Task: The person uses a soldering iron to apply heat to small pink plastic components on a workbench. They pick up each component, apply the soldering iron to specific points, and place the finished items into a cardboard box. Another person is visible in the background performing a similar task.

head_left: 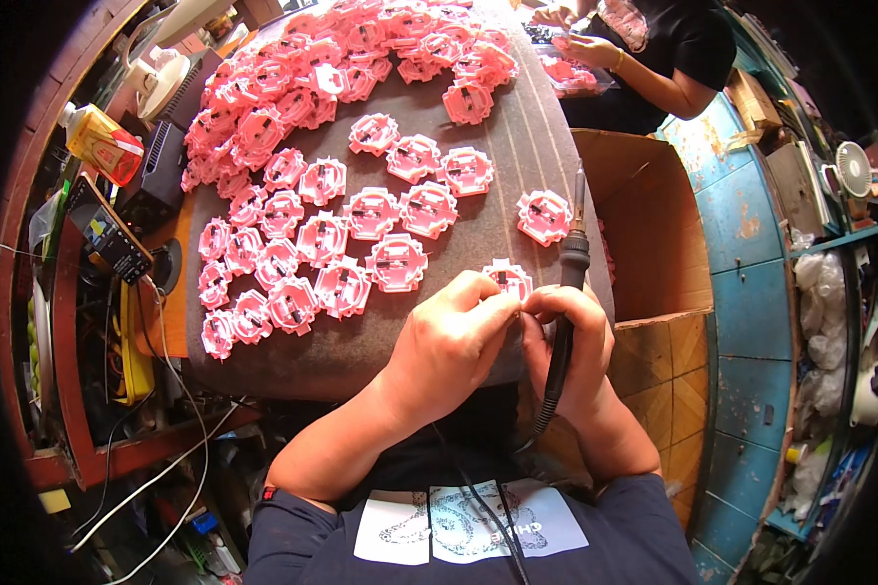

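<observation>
My left hand (458,341) is closed, thumb and forefinger pinched at the near edge of a pink plastic part (507,276) with a notched rim. My right hand (571,351) is closed beside it, with a black-handled soldering iron (574,255) held upright in it, tip pointing away from me; its thumb and forefinger meet my left fingertips at the part. Anything small between the fingertips is hidden. Just beyond lies another pink part (544,216) with dark pieces inside. Rows of similar parts (397,261) lie to the left on the dark padded worktop (502,146).
A heap of pink parts (263,97) covers the far worktop. At left stand a yellow-liquid bottle (107,146) and a black electronic device (107,229) with cables. An open cardboard box (654,234) is at right. A co-worker (654,58) works at far right, near shelving and a fan (854,168).
</observation>
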`<control>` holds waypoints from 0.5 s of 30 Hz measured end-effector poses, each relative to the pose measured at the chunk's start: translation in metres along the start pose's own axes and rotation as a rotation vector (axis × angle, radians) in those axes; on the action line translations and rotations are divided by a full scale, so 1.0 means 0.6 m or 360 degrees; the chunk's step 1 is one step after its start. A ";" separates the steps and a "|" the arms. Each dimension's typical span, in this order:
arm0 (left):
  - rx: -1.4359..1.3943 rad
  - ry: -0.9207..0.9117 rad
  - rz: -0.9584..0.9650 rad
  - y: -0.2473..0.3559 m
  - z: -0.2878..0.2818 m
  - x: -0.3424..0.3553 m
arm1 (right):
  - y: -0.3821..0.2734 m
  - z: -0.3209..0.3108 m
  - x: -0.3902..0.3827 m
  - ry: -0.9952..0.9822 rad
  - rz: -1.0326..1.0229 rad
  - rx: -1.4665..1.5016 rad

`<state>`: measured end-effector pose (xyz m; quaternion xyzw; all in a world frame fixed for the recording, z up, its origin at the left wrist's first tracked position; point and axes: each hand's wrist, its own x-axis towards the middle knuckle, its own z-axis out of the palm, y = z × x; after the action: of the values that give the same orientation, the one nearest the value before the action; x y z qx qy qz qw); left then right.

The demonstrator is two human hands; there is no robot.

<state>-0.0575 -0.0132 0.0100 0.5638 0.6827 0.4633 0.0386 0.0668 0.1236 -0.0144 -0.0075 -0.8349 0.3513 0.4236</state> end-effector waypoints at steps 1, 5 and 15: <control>-0.0006 0.0008 0.0002 -0.002 0.000 0.002 | 0.001 0.001 -0.002 0.0000 0.0058 -0.0008; 0.0014 0.0012 -0.0028 -0.001 0.002 0.006 | 0.003 0.003 -0.004 0.0015 0.0075 0.0013; 0.0034 0.0079 -0.0061 0.000 0.003 0.003 | -0.003 -0.001 -0.005 0.0009 -0.0326 -0.0145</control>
<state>-0.0570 -0.0107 0.0100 0.5394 0.6990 0.4690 0.0244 0.0697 0.1216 -0.0150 0.0576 -0.8452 0.2680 0.4587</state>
